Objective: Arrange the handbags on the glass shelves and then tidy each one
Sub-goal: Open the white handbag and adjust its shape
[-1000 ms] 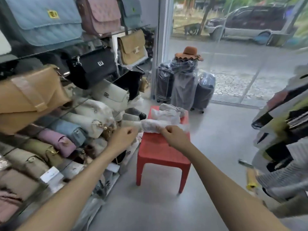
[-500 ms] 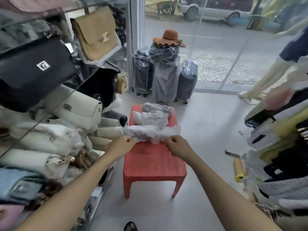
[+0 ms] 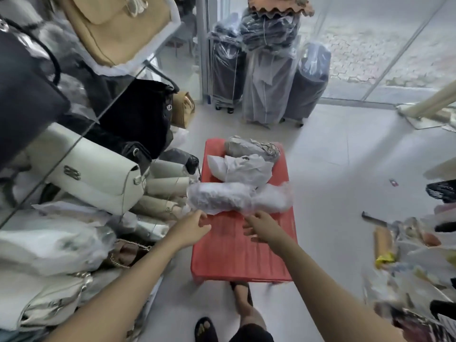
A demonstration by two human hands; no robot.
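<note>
A long bundle wrapped in clear plastic (image 3: 237, 197) lies across the red plastic stool (image 3: 241, 253). Behind it on the stool sit two more wrapped bundles, a white one (image 3: 243, 169) and a grey one (image 3: 251, 146). My left hand (image 3: 193, 229) and my right hand (image 3: 262, 228) hover just in front of the long bundle's near edge, fingers relaxed and spread, holding nothing. On the left, glass shelves (image 3: 81, 139) carry handbags: a white bag (image 3: 91, 172), a black bag (image 3: 140, 114) and a tan bag (image 3: 116, 25).
Plastic-covered suitcases (image 3: 266, 80) with a brown hat (image 3: 281, 6) on top stand against the glass front. Wrapped bags pile up at lower left (image 3: 49, 243). Clothes and clutter (image 3: 407, 243) crowd the right. My sandalled feet (image 3: 204, 327) stand below the stool.
Both hands held the long plastic bundle by its ends above the stool; now it lies on the stool and both hands have let go. The view has tilted down.
</note>
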